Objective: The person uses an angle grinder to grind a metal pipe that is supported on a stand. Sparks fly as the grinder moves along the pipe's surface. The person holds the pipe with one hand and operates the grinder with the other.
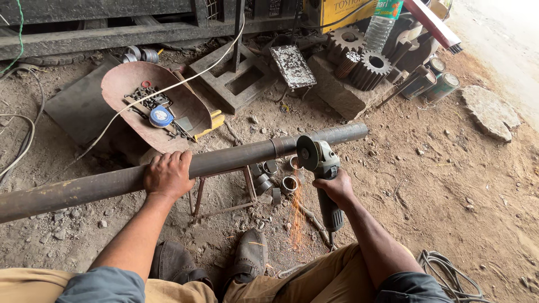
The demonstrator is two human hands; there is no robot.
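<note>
A long dark steel pipe [236,158] lies across a small metal stand [224,191], running from lower left to upper right. My left hand [167,174] presses down on top of the pipe left of the stand. My right hand [337,188] grips the body of a grey-green angle grinder [323,168]. Its disc [306,152] touches the pipe near the right end, and orange sparks [296,216] fall toward the ground. Several short cut pipe rings [276,178] lie on the dirt under the cut.
A rusty pan [120,84] holding a blue tape measure [161,116] and small parts sits behind the pipe. Gears [371,66], a stone block, cans [443,85] and a plastic bottle [382,25] stand at the back right. Cable coils [449,275] lie at my right knee.
</note>
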